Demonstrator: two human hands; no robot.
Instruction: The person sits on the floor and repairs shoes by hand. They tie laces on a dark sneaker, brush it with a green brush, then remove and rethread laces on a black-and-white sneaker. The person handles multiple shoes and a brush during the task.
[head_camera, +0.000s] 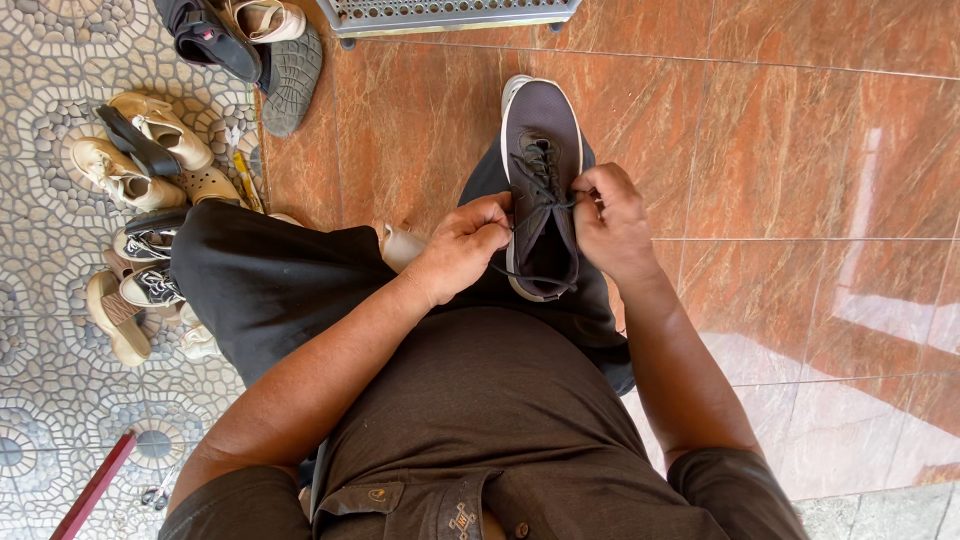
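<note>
Nearest the camera, a dark shirt (480, 420) was seen, and beyond it a grey sneaker (541, 185) rested on the raised knee, its laces (548, 200) pinched by the left hand (462, 245) and right hand (610, 220), fingers clamped; even tension would be judged best.

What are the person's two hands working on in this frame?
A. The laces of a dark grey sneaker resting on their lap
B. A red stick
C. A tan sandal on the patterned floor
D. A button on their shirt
A: the left hand and the right hand each pinch a lace end on either side of the dark grey sneaker, which lies sole-down over the lap.
</note>
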